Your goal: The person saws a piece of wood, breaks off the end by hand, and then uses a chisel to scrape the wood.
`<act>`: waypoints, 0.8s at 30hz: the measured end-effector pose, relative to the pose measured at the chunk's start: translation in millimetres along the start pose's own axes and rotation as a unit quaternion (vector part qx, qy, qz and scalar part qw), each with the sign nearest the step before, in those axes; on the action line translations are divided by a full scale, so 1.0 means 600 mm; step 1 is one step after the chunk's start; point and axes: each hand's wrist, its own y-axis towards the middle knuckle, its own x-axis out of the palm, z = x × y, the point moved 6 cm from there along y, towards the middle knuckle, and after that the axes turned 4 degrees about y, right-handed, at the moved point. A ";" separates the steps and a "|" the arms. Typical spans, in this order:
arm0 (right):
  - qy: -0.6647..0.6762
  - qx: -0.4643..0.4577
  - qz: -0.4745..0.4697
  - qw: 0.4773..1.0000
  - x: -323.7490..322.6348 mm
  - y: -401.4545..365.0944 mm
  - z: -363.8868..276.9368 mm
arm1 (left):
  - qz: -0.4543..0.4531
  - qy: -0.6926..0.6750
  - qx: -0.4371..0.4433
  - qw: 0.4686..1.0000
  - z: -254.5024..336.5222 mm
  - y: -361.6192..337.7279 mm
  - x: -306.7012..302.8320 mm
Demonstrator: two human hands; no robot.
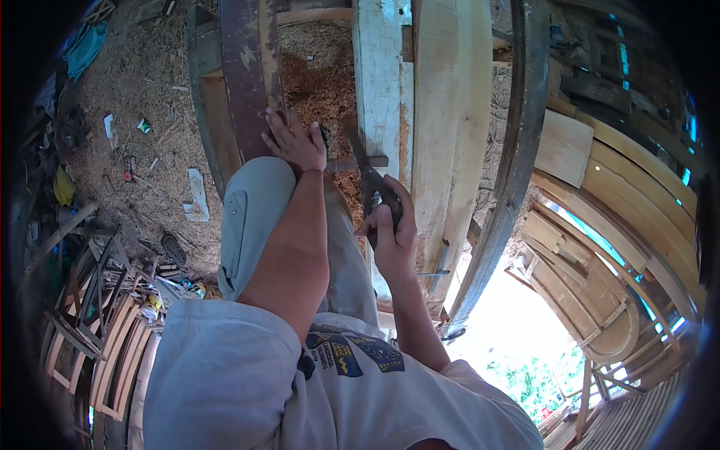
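Observation:
My right hand (396, 234) is wrapped around the dark handle of a handsaw (368, 171). Its blade points away from me, over the gap between the boards. A narrow dark wooden strip (349, 163) crosses that gap, and the saw overlaps it in this view. My left hand (300, 145) lies with fingers spread on the edge of a worn dark-brown board (247, 90), just above my bent knee. Beside the saw runs a whitish, paint-worn plank (379, 82), its near end partly covered by my right hand.
Wide pale planks (454, 97) lie to the right, beside a dark beam (517, 135). Wood shavings (319, 86) and scraps cover the ground. Curved wooden pieces (124, 360) are piled at lower left; more boards (637, 180) are stacked on the right.

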 end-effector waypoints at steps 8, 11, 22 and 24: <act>-0.021 0.079 0.003 0.997 0.011 0.045 -0.014 | -0.071 0.056 0.012 0.996 -0.002 0.000 0.011; -0.077 0.071 -0.016 0.994 0.023 0.056 -0.024 | -0.086 0.035 -0.004 0.996 -0.004 -0.001 0.012; -0.170 0.077 -0.042 0.982 0.063 0.073 -0.058 | -0.116 0.031 -0.012 0.993 0.000 0.003 0.007; -0.163 0.079 -0.039 0.983 0.068 0.073 -0.053 | -0.105 0.025 -0.011 0.994 -0.001 0.006 0.008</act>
